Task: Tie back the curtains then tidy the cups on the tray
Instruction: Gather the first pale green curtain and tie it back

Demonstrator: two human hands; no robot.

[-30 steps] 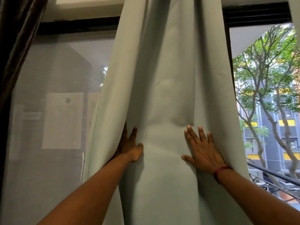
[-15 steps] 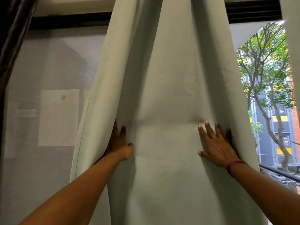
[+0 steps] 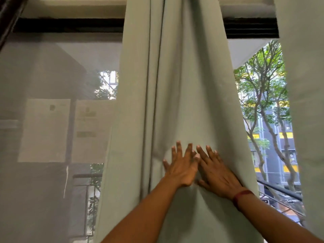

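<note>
A pale grey-green curtain (image 3: 177, 88) hangs in long folds down the middle of the view. My left hand (image 3: 181, 168) lies flat against it with fingers straight and spread. My right hand (image 3: 216, 174), a red band on its wrist, presses flat on the cloth right beside it, and the fingertips of the two hands touch. The fabric is gathered into a narrower bunch between and under my palms. No cups or tray are in view.
A sheer white net curtain (image 3: 52, 120) covers the window pane on the left. On the right, open glass (image 3: 266, 120) shows trees and a building. A second pale curtain (image 3: 305, 102) hangs at the right edge. A dark curtain (image 3: 8, 13) hangs at top left.
My hands were apart on the curtain's two sides; both have slid inward and now meet at the middle, bunching the cloth narrower. More window shows on each side.
</note>
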